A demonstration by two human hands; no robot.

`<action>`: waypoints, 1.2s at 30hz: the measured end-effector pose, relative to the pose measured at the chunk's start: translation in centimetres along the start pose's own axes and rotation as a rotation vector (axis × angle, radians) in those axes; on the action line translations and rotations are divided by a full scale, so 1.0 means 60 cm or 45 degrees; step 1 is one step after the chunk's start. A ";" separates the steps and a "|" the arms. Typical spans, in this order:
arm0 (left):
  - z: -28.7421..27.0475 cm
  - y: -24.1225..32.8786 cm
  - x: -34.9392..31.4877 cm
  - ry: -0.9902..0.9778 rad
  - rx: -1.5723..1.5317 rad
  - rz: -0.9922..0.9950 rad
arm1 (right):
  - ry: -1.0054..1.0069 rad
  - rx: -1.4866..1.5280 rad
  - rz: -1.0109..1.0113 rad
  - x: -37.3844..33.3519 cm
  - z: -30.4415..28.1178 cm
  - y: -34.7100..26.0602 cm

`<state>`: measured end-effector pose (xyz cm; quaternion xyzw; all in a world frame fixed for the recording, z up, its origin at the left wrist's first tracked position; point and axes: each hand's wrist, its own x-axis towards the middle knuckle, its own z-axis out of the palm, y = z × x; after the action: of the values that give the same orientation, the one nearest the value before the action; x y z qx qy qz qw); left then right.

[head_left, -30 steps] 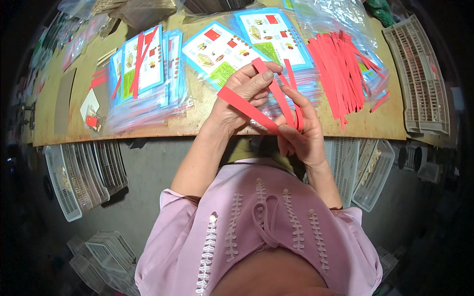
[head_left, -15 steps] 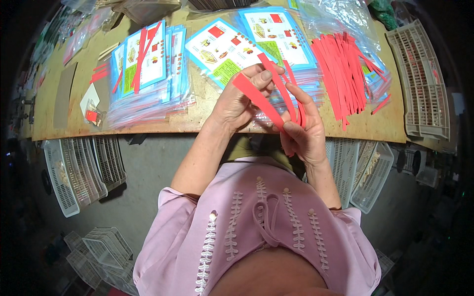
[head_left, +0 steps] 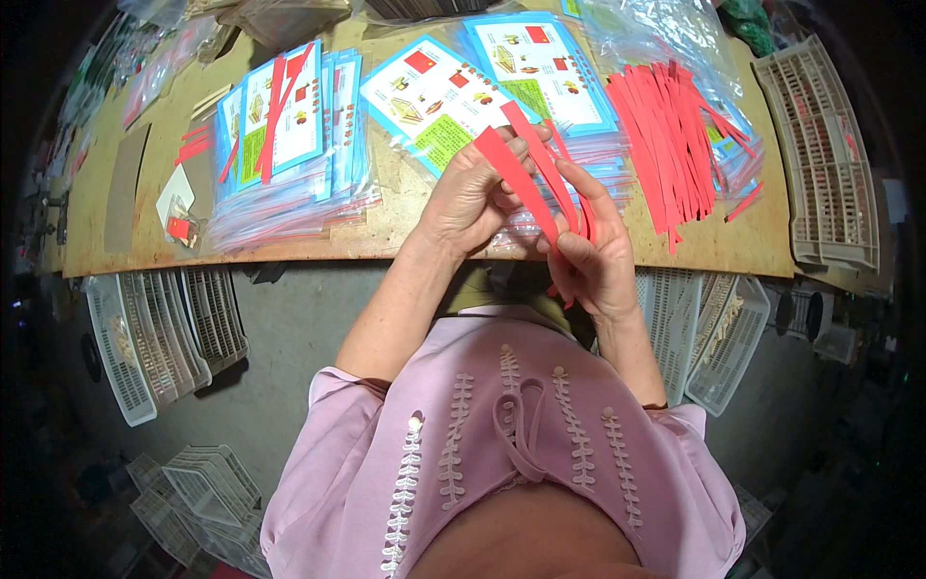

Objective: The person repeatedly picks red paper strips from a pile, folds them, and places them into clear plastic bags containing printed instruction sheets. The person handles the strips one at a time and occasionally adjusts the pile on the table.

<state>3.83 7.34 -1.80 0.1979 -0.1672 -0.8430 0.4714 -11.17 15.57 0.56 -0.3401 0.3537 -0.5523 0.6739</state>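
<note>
Several red strips point(head_left: 518, 181) are fanned out between my two hands, above the front edge of the table. My right hand point(head_left: 590, 246) pinches their lower ends between thumb and fingers. Behind the strips, my left hand point(head_left: 470, 198) has its fingers bent around the upper part of them; some fingertips are hidden. Beyond my hands lie printed sheets with blue borders point(head_left: 424, 92), in clear plastic bags. To the right is a large bundle of loose red strips point(head_left: 667, 154) on the table.
A stack of bagged sheets point(head_left: 280, 125) with red strips on top lies at the left, near a small bag of parts point(head_left: 178, 224). A beige plastic crate point(head_left: 820, 154) stands at the right edge. White crates point(head_left: 135, 347) sit below the table point(head_left: 386, 241).
The free end of the front red strip has swung up and to the right. My left hand has shifted slightly along the strips, while my right hand keeps its pinch.
</note>
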 end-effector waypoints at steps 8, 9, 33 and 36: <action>0.004 -0.005 0.005 0.022 0.065 -0.006 | 0.016 0.031 0.084 -0.001 0.004 -0.009; 0.006 -0.006 0.005 0.040 0.058 0.001 | 0.008 0.041 0.084 -0.001 0.004 -0.008; 0.010 -0.018 -0.006 0.020 0.341 0.274 | 0.150 -0.821 -0.235 -0.003 -0.004 0.019; 0.021 -0.024 -0.009 0.150 0.455 0.415 | 0.133 -1.016 -0.372 -0.001 -0.004 0.021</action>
<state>2.44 8.63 -1.29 0.2973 -0.3157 -0.6999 0.5675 -10.76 15.78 -0.66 -0.5922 0.5215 -0.4782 0.3855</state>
